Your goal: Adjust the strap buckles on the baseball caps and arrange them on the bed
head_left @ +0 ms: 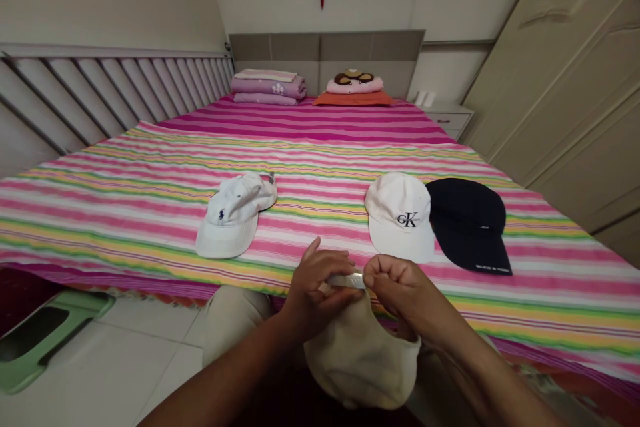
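A beige cap [363, 353] is held over my lap, its back opening facing up. My left hand [317, 287] grips the left end of the cap's back strap, thumb below and fingers above. My right hand [397, 287] pinches the strap's other end, beside a shiny silvery piece [355, 280] between the two hands. Beyond them on the bed lie a white cap with a small dark horse-rider logo [235, 213] at left, a white cap with dark letters [400, 213] at right, and a black cap [470, 220] touching it.
A striped sheet [320, 193] covers the bed. Folded purple bedding [270, 88] and a pink and orange stack [355, 88] sit by the headboard [320, 50]. A railing [115, 90] runs along the left. A green stool [55, 333] stands on the tiled floor; a wardrobe [565, 93] is at right.
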`<state>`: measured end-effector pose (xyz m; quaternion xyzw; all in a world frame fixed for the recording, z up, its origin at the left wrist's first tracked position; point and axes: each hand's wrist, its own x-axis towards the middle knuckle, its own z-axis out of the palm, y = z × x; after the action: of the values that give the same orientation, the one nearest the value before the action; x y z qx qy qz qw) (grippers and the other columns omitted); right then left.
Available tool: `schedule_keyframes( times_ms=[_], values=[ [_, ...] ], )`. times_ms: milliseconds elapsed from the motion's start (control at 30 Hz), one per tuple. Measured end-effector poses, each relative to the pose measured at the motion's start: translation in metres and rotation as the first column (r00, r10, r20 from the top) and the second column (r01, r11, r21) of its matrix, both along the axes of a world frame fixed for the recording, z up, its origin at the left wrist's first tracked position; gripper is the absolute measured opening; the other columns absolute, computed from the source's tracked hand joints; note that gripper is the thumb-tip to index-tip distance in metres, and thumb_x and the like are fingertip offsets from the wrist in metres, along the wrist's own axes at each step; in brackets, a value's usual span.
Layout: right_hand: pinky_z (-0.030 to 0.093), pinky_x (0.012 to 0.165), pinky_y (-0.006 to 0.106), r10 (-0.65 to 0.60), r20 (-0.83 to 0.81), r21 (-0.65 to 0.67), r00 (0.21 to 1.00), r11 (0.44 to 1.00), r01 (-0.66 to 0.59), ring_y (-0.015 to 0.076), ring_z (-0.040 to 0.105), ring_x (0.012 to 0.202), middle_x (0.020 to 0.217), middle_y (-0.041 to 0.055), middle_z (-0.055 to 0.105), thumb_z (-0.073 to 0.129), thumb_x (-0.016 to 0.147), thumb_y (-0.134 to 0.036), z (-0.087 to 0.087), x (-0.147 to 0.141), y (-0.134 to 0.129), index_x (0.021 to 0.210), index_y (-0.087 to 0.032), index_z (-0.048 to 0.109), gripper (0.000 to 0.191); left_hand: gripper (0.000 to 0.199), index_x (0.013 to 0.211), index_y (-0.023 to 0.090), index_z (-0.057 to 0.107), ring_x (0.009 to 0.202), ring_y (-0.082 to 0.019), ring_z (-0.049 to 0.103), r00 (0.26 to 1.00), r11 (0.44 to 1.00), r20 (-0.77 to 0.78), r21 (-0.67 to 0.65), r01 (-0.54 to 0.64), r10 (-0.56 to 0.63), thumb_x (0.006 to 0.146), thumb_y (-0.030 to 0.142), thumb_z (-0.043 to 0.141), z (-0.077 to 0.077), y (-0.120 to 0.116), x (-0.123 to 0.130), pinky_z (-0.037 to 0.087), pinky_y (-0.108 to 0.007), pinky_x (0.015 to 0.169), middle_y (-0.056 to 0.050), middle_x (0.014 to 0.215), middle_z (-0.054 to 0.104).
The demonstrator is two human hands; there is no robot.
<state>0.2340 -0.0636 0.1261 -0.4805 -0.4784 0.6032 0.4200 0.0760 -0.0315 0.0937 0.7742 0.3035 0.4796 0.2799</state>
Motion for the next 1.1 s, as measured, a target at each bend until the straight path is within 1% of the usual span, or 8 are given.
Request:
schedule_keyframes(
  times_ms=[133,200,233,300,367,433,667,1100],
  values=[
    [0.022,0.039,0.018,0.01,0.037,0.078,0.999,0.997,-0.013,0.0049,0.032,0.04,0.053,-0.0091,0.04,0.06,0.07,-0.029,-0.001,-0.001,-0.004,0.087,-0.02,0.047,0.024,0.019,0.077,0.02,0.062,0.083,-0.019,0.059,0.992,0.99,0.115,-0.126,0.058,-0.044,0.061,0.023,0.071,-0.001,0.002,0.0,0.03,-0.041,0.094,-0.004,0.083,0.066],
    [0.027,0.041,0.019,0.046,0.143,0.14,0.989,0.988,-0.066,0.006,0.038,0.044,0.06,-0.0079,0.043,0.062,0.07,-0.026,0.001,-0.001,-0.006,0.097,-0.023,0.046,0.032,0.019,0.075,0.018,0.061,0.081,-0.018,0.058,0.972,0.945,0.214,-0.289,0.154,-0.093,0.06,0.022,0.072,-0.002,0.003,0.0,0.038,-0.035,0.083,-0.004,0.082,0.064],
    [0.029,0.042,0.019,0.059,0.212,0.173,0.975,0.98,-0.097,0.0067,0.04,0.047,0.062,-0.0071,0.045,0.061,0.071,-0.025,0.002,0.0,-0.007,0.097,-0.023,0.048,0.03,0.02,0.076,0.017,0.06,0.078,-0.017,0.057,0.954,0.89,0.276,-0.397,0.225,-0.118,0.06,0.022,0.071,-0.002,0.003,0.0,0.041,-0.032,0.076,-0.004,0.082,0.063],
    [0.033,0.047,0.02,0.051,0.334,0.238,0.941,0.962,-0.137,0.0083,0.043,0.054,0.066,-0.0051,0.049,0.058,0.072,-0.02,0.005,0.0,-0.007,0.094,-0.023,0.051,0.022,0.023,0.078,0.016,0.058,0.071,-0.014,0.055,0.902,0.712,0.409,-0.593,0.376,-0.137,0.06,0.022,0.071,-0.003,0.002,0.001,0.041,-0.026,0.064,-0.003,0.079,0.061],
    [0.034,0.05,0.02,0.018,0.397,0.28,0.918,0.95,-0.14,0.0094,0.045,0.059,0.07,-0.0039,0.052,0.055,0.073,-0.015,0.005,0.001,-0.007,0.091,-0.023,0.052,0.02,0.026,0.08,0.016,0.055,0.065,-0.011,0.054,0.845,0.541,0.521,-0.679,0.496,-0.12,0.06,0.022,0.072,-0.004,0.001,0.001,0.039,-0.023,0.06,-0.002,0.076,0.061],
    [0.035,0.051,0.02,0.0,0.413,0.298,0.911,0.945,-0.135,0.0098,0.047,0.06,0.071,-0.0038,0.053,0.052,0.072,-0.012,0.003,0.001,-0.006,0.09,-0.023,0.051,0.022,0.028,0.082,0.015,0.054,0.062,-0.01,0.053,0.799,0.467,0.593,-0.682,0.563,-0.098,0.062,0.027,0.07,-0.004,0.0,0.002,0.038,-0.022,0.058,-0.001,0.074,0.06],
    [0.035,0.05,0.022,-0.002,0.463,0.297,0.886,0.943,-0.153,0.011,0.047,0.058,0.07,-0.0037,0.054,0.049,0.071,-0.011,-0.003,0.003,-0.006,0.089,-0.023,0.05,0.021,0.026,0.069,0.013,0.051,0.048,-0.005,0.044,0.858,0.398,0.509,-0.775,0.491,-0.069,0.062,0.03,0.07,0.0,0.006,-0.002,0.03,-0.018,0.048,0.002,0.058,0.055],
    [0.034,0.05,0.022,-0.047,0.642,0.343,0.765,0.91,-0.232,0.0113,0.051,0.056,0.065,-0.0039,0.061,0.053,0.07,-0.015,0.008,0.003,-0.009,0.079,-0.021,0.057,0.011,0.018,0.063,0.011,0.055,0.055,-0.008,0.048,0.797,0.315,0.586,-0.736,0.6,-0.149,0.062,0.022,0.07,-0.006,0.012,-0.006,0.032,-0.02,0.052,-0.001,0.063,0.056]
  ],
)
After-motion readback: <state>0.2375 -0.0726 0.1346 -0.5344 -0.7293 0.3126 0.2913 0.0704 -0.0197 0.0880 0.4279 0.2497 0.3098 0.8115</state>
